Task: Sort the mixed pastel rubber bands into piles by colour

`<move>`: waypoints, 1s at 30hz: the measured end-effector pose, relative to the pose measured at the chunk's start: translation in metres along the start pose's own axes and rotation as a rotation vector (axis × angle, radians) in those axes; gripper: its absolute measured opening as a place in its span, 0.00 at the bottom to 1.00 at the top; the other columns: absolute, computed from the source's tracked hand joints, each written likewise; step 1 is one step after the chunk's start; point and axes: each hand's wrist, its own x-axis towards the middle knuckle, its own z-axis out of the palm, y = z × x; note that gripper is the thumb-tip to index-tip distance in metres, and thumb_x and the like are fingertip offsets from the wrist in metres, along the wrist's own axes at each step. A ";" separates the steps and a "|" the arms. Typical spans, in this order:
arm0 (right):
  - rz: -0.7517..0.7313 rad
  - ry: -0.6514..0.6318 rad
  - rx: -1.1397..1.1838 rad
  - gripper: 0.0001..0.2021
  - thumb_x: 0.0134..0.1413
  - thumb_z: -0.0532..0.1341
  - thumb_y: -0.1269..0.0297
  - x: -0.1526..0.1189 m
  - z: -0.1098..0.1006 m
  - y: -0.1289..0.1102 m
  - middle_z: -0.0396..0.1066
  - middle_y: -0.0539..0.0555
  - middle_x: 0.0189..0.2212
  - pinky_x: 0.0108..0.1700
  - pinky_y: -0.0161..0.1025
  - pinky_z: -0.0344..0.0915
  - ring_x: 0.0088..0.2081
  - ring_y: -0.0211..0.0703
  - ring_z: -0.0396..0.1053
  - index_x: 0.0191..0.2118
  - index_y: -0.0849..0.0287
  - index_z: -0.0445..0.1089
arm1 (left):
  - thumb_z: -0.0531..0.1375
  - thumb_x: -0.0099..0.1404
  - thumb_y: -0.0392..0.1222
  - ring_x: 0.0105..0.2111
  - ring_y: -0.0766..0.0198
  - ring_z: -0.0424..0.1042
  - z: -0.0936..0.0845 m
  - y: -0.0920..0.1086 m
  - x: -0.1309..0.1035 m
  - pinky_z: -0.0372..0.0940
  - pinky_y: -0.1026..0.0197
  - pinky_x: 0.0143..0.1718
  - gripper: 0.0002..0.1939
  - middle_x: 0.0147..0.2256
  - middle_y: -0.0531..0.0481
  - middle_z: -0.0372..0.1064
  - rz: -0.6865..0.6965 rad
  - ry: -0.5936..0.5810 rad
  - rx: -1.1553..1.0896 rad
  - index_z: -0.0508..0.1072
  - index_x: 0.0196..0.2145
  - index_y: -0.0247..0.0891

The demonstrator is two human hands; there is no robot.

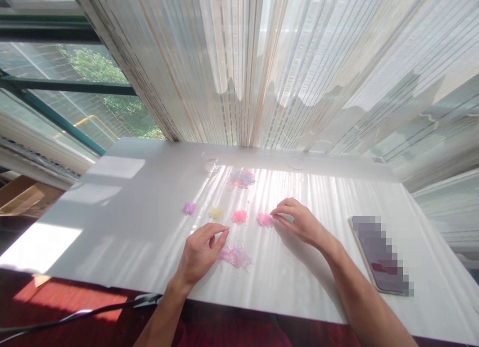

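Note:
My left hand [202,249] hovers over the left edge of a loose pale pink-purple pile [236,257] of thin, shiny pieces, perhaps tiny rubber bands. Its thumb and forefinger are pinched together; anything between them is too small to see. At the right side of a small light pink pile [265,219], my right hand [295,218] is also pinched, fingertips touching or just above it. A bit of pale blue shows under those fingers. Leftward in the same row lie a bright pink pile [239,216], a yellow pile [216,213] and a purple pile [189,208].
A mixed-colour pile [242,178] and a clear round container [211,166] stand farther back on the white table [138,232]. At right lies a phone [379,254]. Striped curtains [239,87] hang behind, and a black cable [112,306] runs near the front edge.

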 end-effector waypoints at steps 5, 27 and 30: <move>0.012 0.024 -0.018 0.07 0.68 0.63 0.69 0.002 0.011 -0.004 0.75 0.56 0.39 0.43 0.46 0.76 0.41 0.48 0.75 0.44 0.53 0.79 | 0.62 0.72 0.37 0.27 0.67 0.74 -0.001 0.000 0.000 0.70 0.65 0.31 0.05 0.36 0.50 0.81 -0.007 0.004 -0.013 0.80 0.39 0.40; -0.119 0.110 0.014 0.05 0.70 0.61 0.69 0.003 0.012 -0.029 0.74 0.53 0.31 0.37 0.41 0.67 0.34 0.44 0.69 0.41 0.55 0.75 | 0.64 0.69 0.37 0.36 0.61 0.77 -0.022 -0.004 -0.012 0.70 0.61 0.38 0.08 0.39 0.51 0.79 -0.027 -0.346 0.088 0.81 0.44 0.44; -0.244 0.051 0.062 0.05 0.69 0.60 0.68 0.002 0.027 -0.042 0.73 0.52 0.29 0.34 0.40 0.65 0.32 0.43 0.67 0.41 0.57 0.74 | 0.66 0.68 0.37 0.37 0.60 0.77 -0.020 0.001 -0.014 0.69 0.58 0.41 0.07 0.38 0.51 0.78 -0.044 -0.412 0.117 0.81 0.43 0.44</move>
